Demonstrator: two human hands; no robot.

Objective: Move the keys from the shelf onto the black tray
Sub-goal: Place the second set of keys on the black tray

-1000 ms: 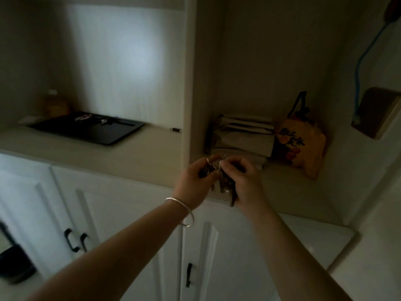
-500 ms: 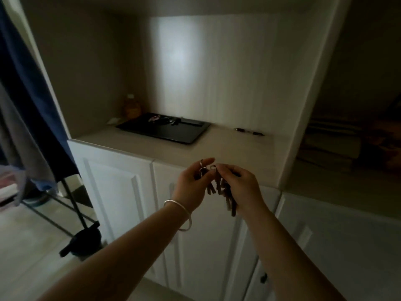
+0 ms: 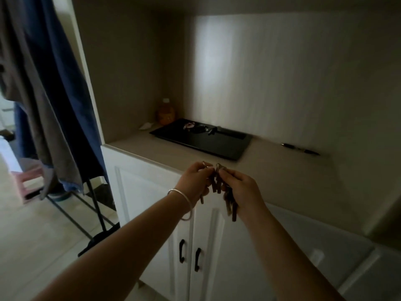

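A bunch of dark keys on metal rings hangs between my two hands in front of the cabinet counter. My left hand, with a silver bracelet on the wrist, pinches a ring at the top of the bunch. My right hand grips the keys from the right, and several of them dangle below it. The black tray lies flat on the counter beyond my hands, toward the back wall. A few small items, another set of keys among them, lie at its far end.
An orange bottle stands in the back left corner beside the tray. A black pen lies on the counter to the tray's right. White cabinet doors with black handles are below. Blue and grey clothes hang on a rack at left.
The view has swung left, away from the shelf compartment with the bags, and now faces the tray. Both hands kept hold of the keys and carried them toward the tray.
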